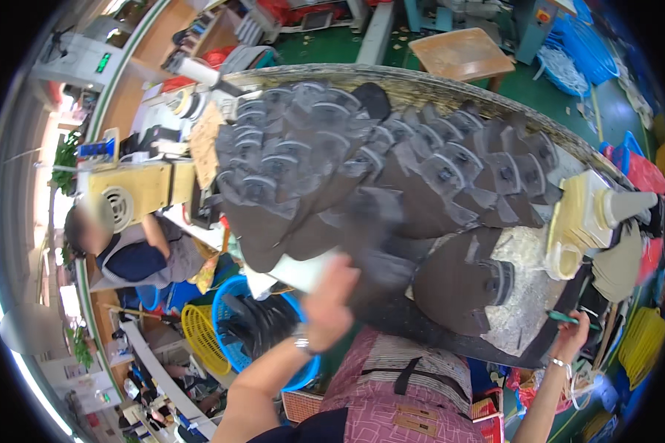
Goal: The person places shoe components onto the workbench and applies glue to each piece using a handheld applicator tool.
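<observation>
My left hand (pixel 331 306) is smeared by motion over the near edge of the table. Beside its fingers is a blurred dark grey piece (pixel 373 247); whether the hand grips it, I cannot tell. At the right, my right hand (pixel 571 336) is closed around a slim green-handled tool (pixel 561 317), whose working end is unclear. Between the hands, a dark grey flat sheet piece (pixel 451 284) with a curved, pale-edged strip lies on the table. Many similar dark grey pieces (pixel 295 155) overlap in a wide heap farther back.
A cream-coloured machine or dispenser (pixel 584 221) with a cone-shaped part stands at the table's right end. Bare speckled tabletop (pixel 521 317) shows near it. Left of me are a blue basket (pixel 218 325) holding black plastic and a yellow basket (pixel 196 336). Another person (pixel 137 255) sits at the left.
</observation>
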The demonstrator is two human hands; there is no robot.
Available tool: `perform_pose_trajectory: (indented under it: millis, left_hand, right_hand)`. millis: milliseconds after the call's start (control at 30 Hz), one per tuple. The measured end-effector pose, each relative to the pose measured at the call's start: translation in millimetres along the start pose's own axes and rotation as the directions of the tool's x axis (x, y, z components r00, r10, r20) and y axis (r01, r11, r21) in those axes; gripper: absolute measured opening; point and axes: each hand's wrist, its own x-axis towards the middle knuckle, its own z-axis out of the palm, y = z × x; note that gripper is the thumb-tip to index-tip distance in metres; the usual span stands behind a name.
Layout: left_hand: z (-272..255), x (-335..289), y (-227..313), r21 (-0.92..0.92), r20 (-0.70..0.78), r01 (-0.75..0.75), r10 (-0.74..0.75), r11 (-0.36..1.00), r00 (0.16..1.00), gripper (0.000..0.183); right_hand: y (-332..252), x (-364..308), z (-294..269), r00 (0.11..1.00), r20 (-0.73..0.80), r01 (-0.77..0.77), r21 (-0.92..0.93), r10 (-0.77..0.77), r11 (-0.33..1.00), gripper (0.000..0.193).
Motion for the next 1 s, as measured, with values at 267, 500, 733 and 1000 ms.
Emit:
perform_pose_trajectory:
  millis: [267,500,733,1000]
  left_hand:
    - [-30.6,-53.5,-178.0,0.662,0.09,0.193,-0.333,0.724,0.939,0.06]
    - [81.9,13.6,-11.1,-0.277,0.631,-0.493,0.543,0.825,0.555,0.054]
    - [122.1,6.2,5.4,-0.216,0.703,-0.735,0.625,0.643,0.341,0.064]
    - [124.8,17.0,12.4,-0.286,0.733,-0.688,0.615,0.667,0.29,0.06]
  right_hand:
    - [-27.9,-5.7,122.8,0.93,0.164,0.367,-0.427,-0.329,0.827,0.017]
    - [-24.7,34.2,101.7,0.845,0.264,0.518,-0.624,-0.465,0.585,0.015]
    - [-3.3,-26.6,146.5,0.957,0.242,-0.081,-0.304,0.159,0.949,0.015]
    - [31.0,-67.5,197.9,0.722,0.617,0.687,-0.589,-0.312,0.426,0.025]
